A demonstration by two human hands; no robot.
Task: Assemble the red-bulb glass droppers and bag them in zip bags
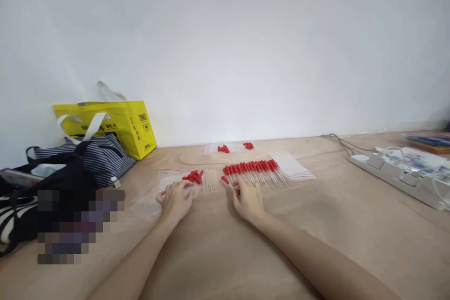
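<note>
From here L hand (176,199) is palm-down, fingers loosely apart, tips right by a pile of red caps (193,176), bare tubes (210,179) just to the R. Clear bags (147,201) lie under & around it. R hand (246,199) pinches one red-capped tube (225,180), nr L end of the row of capped tubes (253,167). Back pkt (236,148): 2 clumps of caps, in or on it, can't tell. Black bag (79,176) has pale stuff (49,170) at its mouth; yellow bag (121,124) upright, contents hidden.
</note>
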